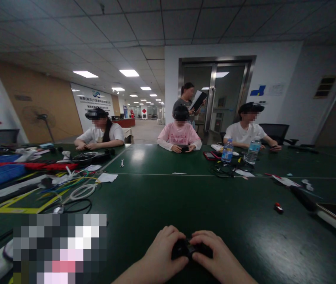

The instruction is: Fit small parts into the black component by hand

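Both of my hands are low in the head view, just above or on the dark green table (pixel 144 205). My left hand (pixel 164 250) has its fingers closed around the left side of a small glossy black object (pixel 189 249). From the other side, my right hand (pixel 213 249) grips the same object, its thumb close to my left thumb. The fingers cover much of it, so its exact kind cannot be made out. A small red-and-black item (pixel 278 208) lies apart on the table, to the right of my hands.
Cables (pixel 82 192), papers (pixel 107 178) and a blue tray (pixel 0 177) crowd the left side. Two water bottles (pixel 253 152) stand at the far right. A wrench (pixel 122 163) lies beyond the seam. Several people sit or stand opposite. A pixelated patch hides the lower left.
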`<state>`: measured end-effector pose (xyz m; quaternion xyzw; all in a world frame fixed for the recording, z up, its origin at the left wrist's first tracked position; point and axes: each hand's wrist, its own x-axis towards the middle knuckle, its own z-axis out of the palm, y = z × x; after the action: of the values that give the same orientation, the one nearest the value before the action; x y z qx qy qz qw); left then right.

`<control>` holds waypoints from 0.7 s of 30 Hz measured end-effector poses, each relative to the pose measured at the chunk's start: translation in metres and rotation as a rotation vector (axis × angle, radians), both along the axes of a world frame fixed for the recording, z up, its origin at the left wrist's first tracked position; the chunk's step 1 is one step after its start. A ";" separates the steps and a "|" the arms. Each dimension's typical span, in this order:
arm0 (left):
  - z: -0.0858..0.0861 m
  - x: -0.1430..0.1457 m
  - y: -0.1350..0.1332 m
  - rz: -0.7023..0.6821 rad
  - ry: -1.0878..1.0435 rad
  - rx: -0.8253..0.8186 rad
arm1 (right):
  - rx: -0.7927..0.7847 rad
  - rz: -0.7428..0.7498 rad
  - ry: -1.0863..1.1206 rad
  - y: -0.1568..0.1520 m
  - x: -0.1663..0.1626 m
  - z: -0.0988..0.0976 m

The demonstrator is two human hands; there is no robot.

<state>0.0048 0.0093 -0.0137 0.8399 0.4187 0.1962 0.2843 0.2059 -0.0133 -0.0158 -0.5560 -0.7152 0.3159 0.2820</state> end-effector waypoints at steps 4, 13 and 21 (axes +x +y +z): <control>0.002 0.000 -0.001 -0.003 -0.013 0.002 | 0.013 0.012 -0.013 -0.001 0.001 0.001; 0.005 -0.001 -0.001 -0.007 -0.012 0.001 | -0.014 0.008 -0.021 0.000 0.000 0.001; 0.003 -0.001 -0.001 -0.010 0.004 0.011 | 0.018 -0.016 0.164 -0.003 0.003 0.007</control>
<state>0.0037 0.0080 -0.0110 0.8439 0.4142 0.1953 0.2797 0.2085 -0.0163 -0.0091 -0.5315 -0.6880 0.3518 0.3470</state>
